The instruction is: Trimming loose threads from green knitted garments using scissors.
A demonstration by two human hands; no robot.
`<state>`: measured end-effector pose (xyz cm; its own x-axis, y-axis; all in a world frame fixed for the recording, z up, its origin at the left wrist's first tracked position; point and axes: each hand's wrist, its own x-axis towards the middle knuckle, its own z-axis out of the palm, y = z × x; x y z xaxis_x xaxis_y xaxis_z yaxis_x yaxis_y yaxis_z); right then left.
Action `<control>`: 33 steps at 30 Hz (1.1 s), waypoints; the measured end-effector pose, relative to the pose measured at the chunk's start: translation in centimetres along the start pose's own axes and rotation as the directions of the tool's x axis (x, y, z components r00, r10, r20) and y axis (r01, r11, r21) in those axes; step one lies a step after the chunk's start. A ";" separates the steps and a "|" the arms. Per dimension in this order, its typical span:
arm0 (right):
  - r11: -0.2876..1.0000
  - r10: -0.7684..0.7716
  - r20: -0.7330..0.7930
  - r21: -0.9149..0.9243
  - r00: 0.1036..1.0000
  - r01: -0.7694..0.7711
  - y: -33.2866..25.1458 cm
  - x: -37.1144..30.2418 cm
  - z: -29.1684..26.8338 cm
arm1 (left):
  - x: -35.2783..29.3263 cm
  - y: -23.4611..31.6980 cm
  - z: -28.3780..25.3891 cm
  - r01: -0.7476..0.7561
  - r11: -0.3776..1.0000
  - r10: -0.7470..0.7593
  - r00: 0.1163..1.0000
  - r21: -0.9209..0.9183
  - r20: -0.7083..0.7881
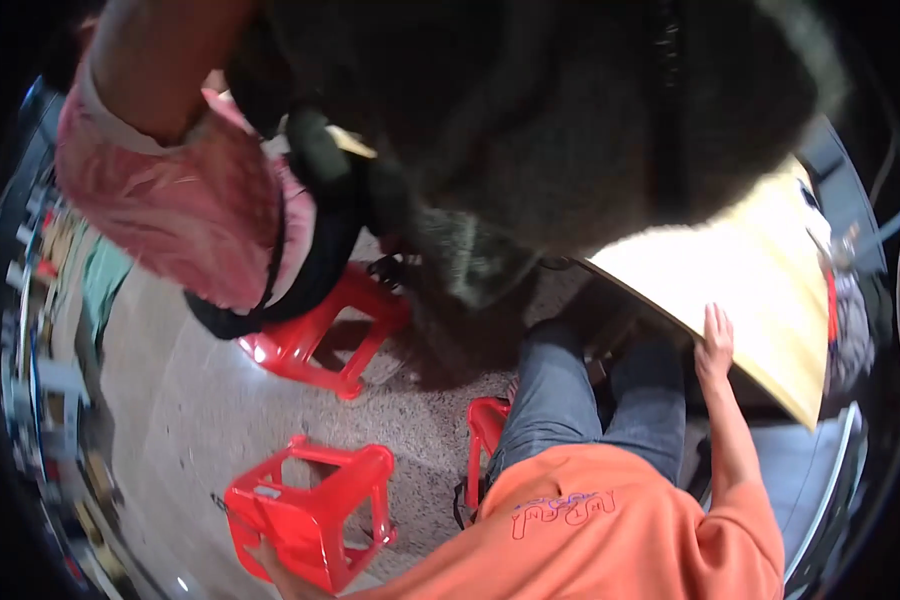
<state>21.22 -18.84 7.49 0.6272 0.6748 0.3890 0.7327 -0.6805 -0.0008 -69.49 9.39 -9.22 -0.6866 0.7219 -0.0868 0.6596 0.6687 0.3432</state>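
A red plastic stool (310, 500) is at the lower left, tilted, with its legs toward the right. My left hand (263, 556) grips its seat side, and some of the fingers are hard to make out. On the right, my right hand (715, 345) rests open on the edge of a pale yellow tabletop (770, 270), fingers stretched over the surface. My jeans-clad legs (560, 395) reach partly under that table.
A person in a pink top (180, 210) sits on another red stool (335, 340) at the upper left. A third red stool (483, 430) shows beside my leg. A large dark, blurred furry shape (570, 120) covers the top middle. Cluttered shelves (60, 390) line the left.
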 end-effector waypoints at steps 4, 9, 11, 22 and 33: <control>0.993 0.094 -0.138 -0.056 0.986 -0.102 1.4 -3.0 -0.2 | 2.7 3.3 6.5 -0.195 0.961 0.223 0.966 -0.195 0.134; 0.995 0.090 -0.043 -0.045 0.995 -0.092 -1.2 -3.0 0.6 | 4.9 3.8 3.2 -0.308 0.924 0.331 0.941 -0.229 0.069; 0.989 0.148 -0.018 -0.012 0.989 -0.149 -1.1 -3.6 0.1 | 5.9 5.3 2.5 -0.377 0.901 0.394 0.918 -0.216 0.039; 0.999 0.018 -0.158 -0.042 0.987 -0.025 -2.1 -3.6 0.0 | 8.3 7.7 1.6 -0.599 0.791 0.592 0.801 -0.121 -0.095; 1.000 0.012 -0.159 -0.018 0.987 -0.015 -2.4 -2.1 -0.3 | 7.1 9.7 1.2 -0.717 0.696 0.692 0.683 -0.032 -0.233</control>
<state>18.05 -18.73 6.97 0.5864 0.6124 0.5302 0.7181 -0.6959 0.0096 -67.61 21.19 -7.68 -0.0834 0.9143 0.3963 0.9420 -0.0575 0.3308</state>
